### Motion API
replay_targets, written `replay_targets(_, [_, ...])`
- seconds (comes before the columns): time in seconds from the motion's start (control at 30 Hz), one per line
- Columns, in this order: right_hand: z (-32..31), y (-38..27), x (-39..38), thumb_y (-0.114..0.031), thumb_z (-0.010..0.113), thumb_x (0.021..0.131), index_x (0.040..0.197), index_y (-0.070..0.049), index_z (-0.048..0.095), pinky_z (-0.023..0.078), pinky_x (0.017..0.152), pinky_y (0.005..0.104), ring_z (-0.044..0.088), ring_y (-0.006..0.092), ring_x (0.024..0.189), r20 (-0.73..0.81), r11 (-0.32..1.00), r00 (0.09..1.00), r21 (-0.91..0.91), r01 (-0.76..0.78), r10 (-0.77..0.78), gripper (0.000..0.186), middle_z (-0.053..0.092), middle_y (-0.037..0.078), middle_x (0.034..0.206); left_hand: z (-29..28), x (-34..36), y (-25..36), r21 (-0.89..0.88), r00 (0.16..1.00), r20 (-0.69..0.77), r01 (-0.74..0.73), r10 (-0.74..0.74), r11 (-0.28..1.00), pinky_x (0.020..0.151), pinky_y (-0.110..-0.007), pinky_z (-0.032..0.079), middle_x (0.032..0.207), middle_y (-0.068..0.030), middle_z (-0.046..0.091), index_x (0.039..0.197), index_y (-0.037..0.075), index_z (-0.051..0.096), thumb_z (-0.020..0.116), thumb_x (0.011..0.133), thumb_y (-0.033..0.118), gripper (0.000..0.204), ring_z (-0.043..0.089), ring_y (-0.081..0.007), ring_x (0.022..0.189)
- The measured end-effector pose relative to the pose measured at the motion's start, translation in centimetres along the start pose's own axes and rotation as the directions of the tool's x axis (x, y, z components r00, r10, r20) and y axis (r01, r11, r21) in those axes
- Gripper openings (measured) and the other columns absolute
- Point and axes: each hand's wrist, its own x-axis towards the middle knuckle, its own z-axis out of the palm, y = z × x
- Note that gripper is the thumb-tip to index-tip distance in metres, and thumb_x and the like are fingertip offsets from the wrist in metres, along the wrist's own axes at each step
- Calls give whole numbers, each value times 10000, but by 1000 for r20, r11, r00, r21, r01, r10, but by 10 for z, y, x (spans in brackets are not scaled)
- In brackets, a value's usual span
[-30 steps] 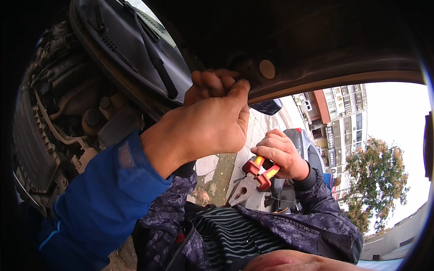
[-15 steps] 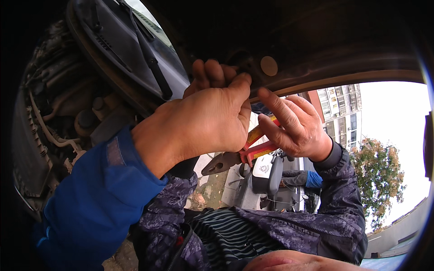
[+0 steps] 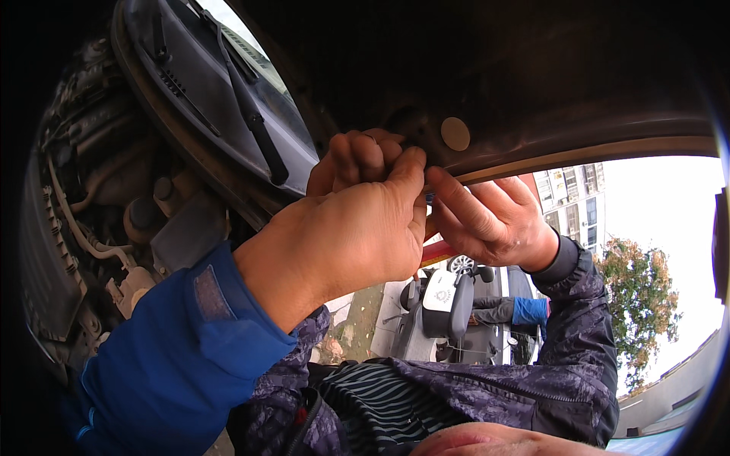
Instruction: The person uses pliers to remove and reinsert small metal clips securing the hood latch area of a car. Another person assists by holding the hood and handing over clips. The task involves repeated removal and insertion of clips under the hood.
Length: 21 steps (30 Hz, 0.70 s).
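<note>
At the dark underside of the raised hood [image 3: 563, 99], my right hand [image 3: 509, 228] holds pliers by their red-and-yellow handles [image 3: 439, 251]. Its index finger reaches left toward the hood's edge. The plier jaws are hidden. Another person's hand [image 3: 327, 235], in a blue sleeve [image 3: 190, 334], comes from the lower left. Its thumb and finger pinch near my right index fingertip; anything between them is too small to see. My left sleeve [image 3: 270, 380] passes behind that arm, and my left hand is mostly hidden. Whether the curled fingers [image 3: 353, 156] at the top are mine is unclear.
A pale round patch [image 3: 455, 134] marks the hood just above the hands. The engine bay [image 3: 106, 175] lies left, with a wiper [image 3: 262, 144] beside the windshield. Below the hands, a motorbike [image 3: 441, 304] stands on the ground. A tree [image 3: 642, 289] and a building [image 3: 570, 197] are at right.
The hood, car parts and hands sit slightly lower in view. The plier jaws, visible before, are now hidden behind the blue-sleeved person's hand. My right fingertips are still near the pinching fingers.
</note>
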Motion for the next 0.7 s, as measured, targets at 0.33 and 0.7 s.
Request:
replay_targets(0.33, [-7,4,1,-600,869,793,1182,-24,751,598,1009,430,694,235,1136,24,1000,1000,17,8,-8,705,616,83,1442,-6,8,5,-211,983,-154,61,-95,976,1038,-392,655,1088,-161,766,1234,-158,685,616,1104,43,249,777,-332,1060])
replay_targets(0.7, [-9,4,2,-560,859,858,1398,-105,692,585,945,389,693,194,994,26,993,994,57,-105,104,725,732,92,1218,-3,16,4,2,989,-118,-93,93,996,1034,-323,634,850,-108,687,904,-95,731,625,1072,-21,213,722,-217,918])
